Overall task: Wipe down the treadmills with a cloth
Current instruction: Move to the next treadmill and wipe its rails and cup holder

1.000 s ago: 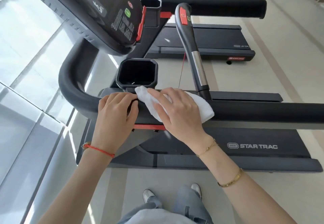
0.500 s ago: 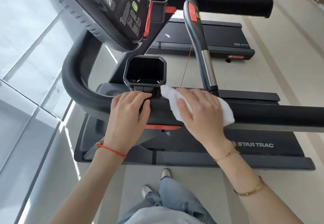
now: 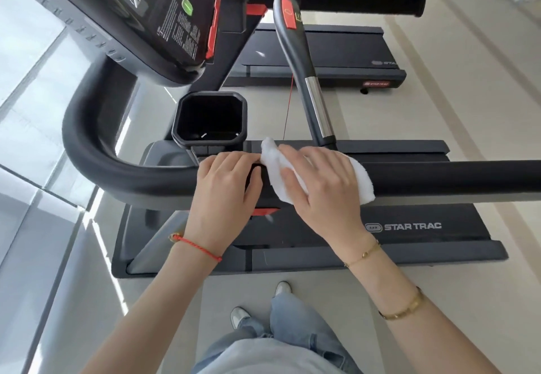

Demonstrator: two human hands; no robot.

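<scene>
The treadmill fills the view, its rail running off to the right, open for wiping. The cup holder and upright grip crowd the far side; a sweep could snag there. The left hand curls over the rail. The right hand presses the cloth flat, fingers spread; it may bunch.

**Matt black, soft white, a little shine**

The cloth is white, soft terry — fluffy at its folded edge. The handrail it lies on looks matt black, finely grained. The cup holder is smooth dark plastic. The upright grip carries a polished metal band — the console is glossy.
</scene>
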